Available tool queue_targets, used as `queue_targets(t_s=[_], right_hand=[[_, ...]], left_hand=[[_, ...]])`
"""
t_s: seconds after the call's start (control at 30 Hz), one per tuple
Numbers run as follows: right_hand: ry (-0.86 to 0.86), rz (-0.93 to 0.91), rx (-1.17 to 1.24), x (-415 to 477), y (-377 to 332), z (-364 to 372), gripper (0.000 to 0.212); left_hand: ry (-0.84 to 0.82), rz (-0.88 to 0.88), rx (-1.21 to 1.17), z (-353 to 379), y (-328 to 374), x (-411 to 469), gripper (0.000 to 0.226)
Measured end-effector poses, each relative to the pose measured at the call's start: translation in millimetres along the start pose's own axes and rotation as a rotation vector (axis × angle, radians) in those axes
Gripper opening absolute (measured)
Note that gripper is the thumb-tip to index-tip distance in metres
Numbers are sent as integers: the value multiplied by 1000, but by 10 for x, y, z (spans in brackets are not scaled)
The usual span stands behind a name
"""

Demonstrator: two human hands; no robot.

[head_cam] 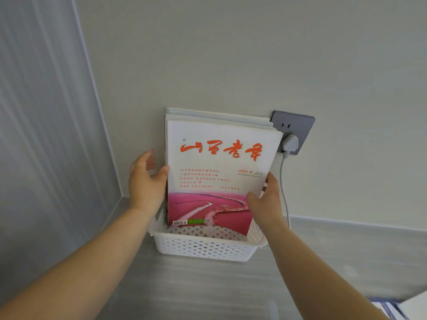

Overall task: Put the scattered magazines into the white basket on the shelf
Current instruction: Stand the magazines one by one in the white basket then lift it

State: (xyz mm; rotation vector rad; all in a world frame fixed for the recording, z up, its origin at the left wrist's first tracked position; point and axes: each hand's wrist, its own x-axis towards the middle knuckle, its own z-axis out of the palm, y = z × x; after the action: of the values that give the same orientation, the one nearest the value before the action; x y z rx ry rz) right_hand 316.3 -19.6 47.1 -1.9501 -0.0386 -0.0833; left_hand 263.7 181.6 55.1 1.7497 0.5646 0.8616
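1. Fingers (159, 174) of your left hand (145, 183): spread loose, thumb tip touching the left edge of the front magazine (217, 172), other fingers reaching behind the stack (208, 116). Not clenched; looks like steadying contact rather than a firm grasp.
2. Your right hand (268, 199): thumb pressed on the front cover near its lower right, other fingers wrapped behind the right edge. It's grasping the magazine there.
3. Front magazine: upright, white cover with red title characters, pink landscape photo on the lower half, barcode at bottom left. Its bottom edge is inside the basket (208, 248).
4. Stack of more magazines stands behind it, leaning on the wall (231, 54), tops showing above the front cover.
5. Basket: white, perforated, sits on the shelf (208, 285) against the wall, near the corner.
6. Grey socket (298, 125) on the wall just right of the stack, partly covered by it. White plug (290, 143) in it, cable (284, 181) runs down behind your right hand.
7. Both forearms bare, reaching in from the bottom corners.
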Motion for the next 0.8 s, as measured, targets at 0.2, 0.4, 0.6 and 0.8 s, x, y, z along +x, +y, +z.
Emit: queue_targets(t_s=[0.2,0.4,0.6,0.8], right_hand=[[-63,68,51,168,-27,112,67],[-125,115,84,240,-60,166,67],[-80,38,85,247,-10,256,57],[-69,30,60,194,61,158,78]], left_hand=[[-298,-89,3,121,-120,-33,52],[-329,-50,-53,225,-98,-33,35],[-330,-47,22,219,-133,21,34],[-416,-59,106,27,-125,-11,41]])
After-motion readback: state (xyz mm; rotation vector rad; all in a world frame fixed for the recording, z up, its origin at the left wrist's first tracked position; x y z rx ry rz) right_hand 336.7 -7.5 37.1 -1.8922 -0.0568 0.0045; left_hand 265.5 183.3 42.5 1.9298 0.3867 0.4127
